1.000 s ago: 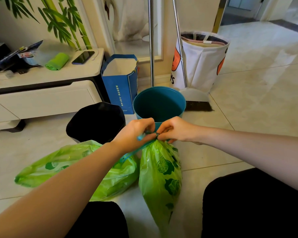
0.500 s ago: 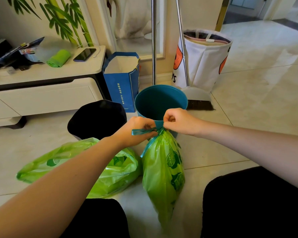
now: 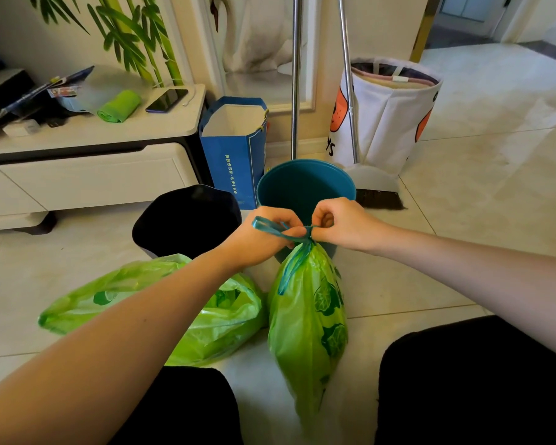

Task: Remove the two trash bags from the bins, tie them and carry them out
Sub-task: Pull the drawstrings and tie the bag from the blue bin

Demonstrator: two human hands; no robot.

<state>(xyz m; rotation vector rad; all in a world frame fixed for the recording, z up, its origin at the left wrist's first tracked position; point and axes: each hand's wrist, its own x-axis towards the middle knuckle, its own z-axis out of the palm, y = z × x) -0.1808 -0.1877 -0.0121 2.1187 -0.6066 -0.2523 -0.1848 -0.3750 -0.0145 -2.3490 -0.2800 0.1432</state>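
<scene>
A green trash bag (image 3: 307, 329) with leaf prints hangs upright in front of me, its neck gathered by a teal drawstring (image 3: 272, 229). My left hand (image 3: 264, 237) pinches the drawstring loop that sticks out to the left. My right hand (image 3: 344, 224) is closed on the string's other end at the bag's neck. A second green trash bag (image 3: 206, 322) lies slumped on the floor to the left, its mouth loose. Behind the hands stand a teal bin (image 3: 305, 184) and a black bin (image 3: 187, 220), both without bags.
A blue paper bag (image 3: 235, 155) stands beside a low white cabinet (image 3: 87, 178) holding a phone (image 3: 167, 100) and a green cloth (image 3: 119, 106). A broom (image 3: 377, 187), a pole (image 3: 296, 75) and a white laundry basket (image 3: 389, 114) stand behind. My dark-clad knees frame the bags.
The two hands have drawn apart and risen, pulling the drawstring tight at the neck. The hanging bag has lifted a little; a loop now sticks out from my left hand.
</scene>
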